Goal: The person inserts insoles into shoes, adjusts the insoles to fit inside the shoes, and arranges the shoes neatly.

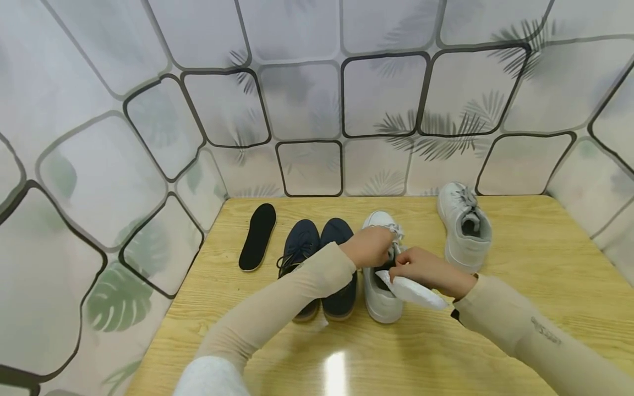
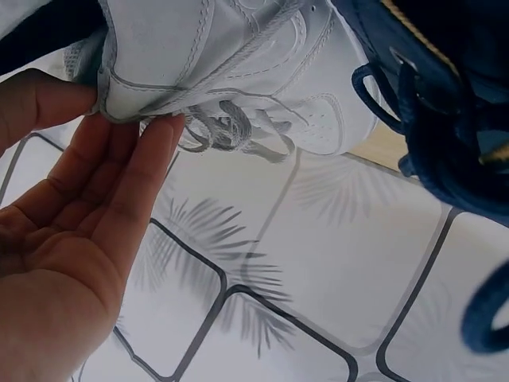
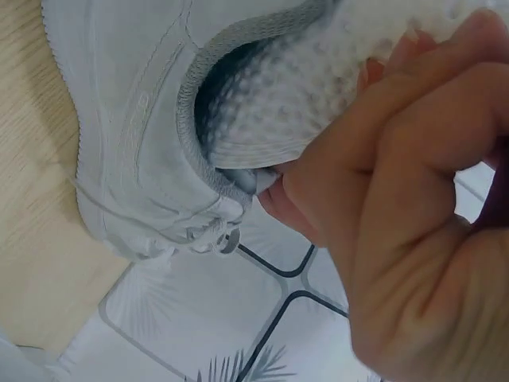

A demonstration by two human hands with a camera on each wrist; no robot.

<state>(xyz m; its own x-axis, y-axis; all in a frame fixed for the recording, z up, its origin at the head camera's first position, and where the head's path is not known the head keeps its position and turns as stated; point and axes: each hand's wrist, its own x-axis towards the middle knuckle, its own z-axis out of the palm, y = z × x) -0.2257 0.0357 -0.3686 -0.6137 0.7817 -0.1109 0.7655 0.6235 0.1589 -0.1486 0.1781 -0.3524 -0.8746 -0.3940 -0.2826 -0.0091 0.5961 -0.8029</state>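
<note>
A white sneaker with pale laces stands toe away from me, in front of both hands. My left hand is at its opening; in the left wrist view, the thumb and fingers pinch a white flap beside the laces. My right hand grips a white insole by its edge. The right wrist view shows this insole with a bumpy surface, one end tilted down into the sneaker's opening and the other sticking out past the heel. How deep it reaches is hidden.
Left of the sneaker stand two navy lace-up shoes, partly behind my left forearm. Farther left lies a black insole. Another white sneaker stands at the back right of the wooden table. A patterned wall covering borders the table.
</note>
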